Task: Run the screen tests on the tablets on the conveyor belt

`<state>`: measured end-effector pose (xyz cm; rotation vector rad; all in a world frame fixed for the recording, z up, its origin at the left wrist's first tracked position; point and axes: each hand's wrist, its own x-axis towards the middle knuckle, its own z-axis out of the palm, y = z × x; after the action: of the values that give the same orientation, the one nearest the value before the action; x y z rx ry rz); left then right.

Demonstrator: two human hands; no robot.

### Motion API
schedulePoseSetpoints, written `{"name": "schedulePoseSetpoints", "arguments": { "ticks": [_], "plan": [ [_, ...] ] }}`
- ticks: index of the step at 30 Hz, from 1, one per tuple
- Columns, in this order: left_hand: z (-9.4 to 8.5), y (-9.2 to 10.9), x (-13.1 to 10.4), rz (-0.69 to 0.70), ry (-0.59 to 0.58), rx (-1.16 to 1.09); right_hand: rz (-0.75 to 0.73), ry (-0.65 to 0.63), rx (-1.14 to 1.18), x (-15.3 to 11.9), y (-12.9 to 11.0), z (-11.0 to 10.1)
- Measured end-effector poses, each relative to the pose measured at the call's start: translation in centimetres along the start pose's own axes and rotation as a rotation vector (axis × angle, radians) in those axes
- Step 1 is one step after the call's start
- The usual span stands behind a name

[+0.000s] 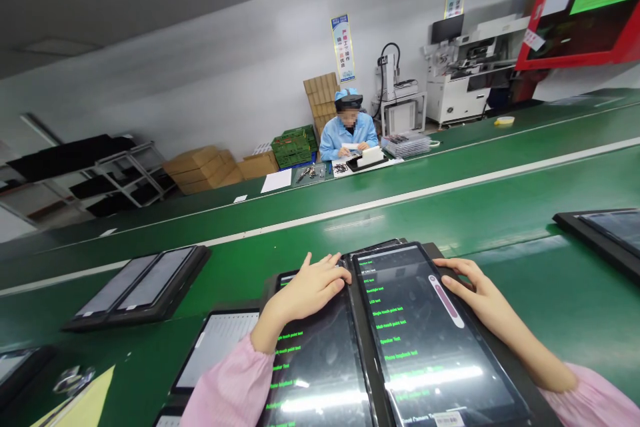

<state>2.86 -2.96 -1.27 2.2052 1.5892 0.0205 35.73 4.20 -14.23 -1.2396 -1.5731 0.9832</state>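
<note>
Two black tablets lie side by side in front of me on the green bench, both showing green test-menu text. My left hand [313,290] lies flat with fingers spread on the top of the left tablet [315,367], its fingertips reaching the right tablet's edge. Along the right edge of the right tablet [425,340] rests my right hand [477,297], fingers extended beside a pink slider bar on its screen. Neither hand grips anything. Pink sleeves cover both my forearms.
A third tablet [217,350] with a pale screen lies left of the pair. Black trays of tablets sit at the left [145,283] and far right [605,233]. A green conveyor belt [400,187] runs across. A co-worker in blue [349,133] sits beyond it.
</note>
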Motion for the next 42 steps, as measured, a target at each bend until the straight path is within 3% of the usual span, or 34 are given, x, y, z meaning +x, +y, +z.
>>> {"name": "schedulePoseSetpoints", "arguments": {
  "ticks": [6,12,16,21,28,36,42],
  "plan": [
    [-0.1,0.6,0.3,-0.005,0.022,-0.019,-0.002,-0.016,-0.006,0.2,0.3,-0.1],
    [0.1,0.0,0.1,-0.019,0.024,-0.033,0.008,-0.167,-0.022,1.1,2.9,-1.1],
    [0.2,0.0,0.2,-0.021,0.027,-0.011,0.006,-0.181,-0.02,1.4,3.9,-1.5],
    [0.3,0.2,0.3,-0.047,0.056,-0.005,0.016,-0.183,0.014,1.6,2.7,-1.0],
    [0.4,0.0,0.3,-0.05,0.058,-0.005,0.065,-0.045,0.112,1.3,1.3,0.3],
    [0.4,0.1,0.4,-0.03,0.083,0.074,0.055,-0.119,0.074,1.5,1.2,0.2],
    [0.6,0.4,1.0,-0.059,0.102,0.156,0.162,-0.178,0.303,1.7,1.4,0.6]
  ]
}}
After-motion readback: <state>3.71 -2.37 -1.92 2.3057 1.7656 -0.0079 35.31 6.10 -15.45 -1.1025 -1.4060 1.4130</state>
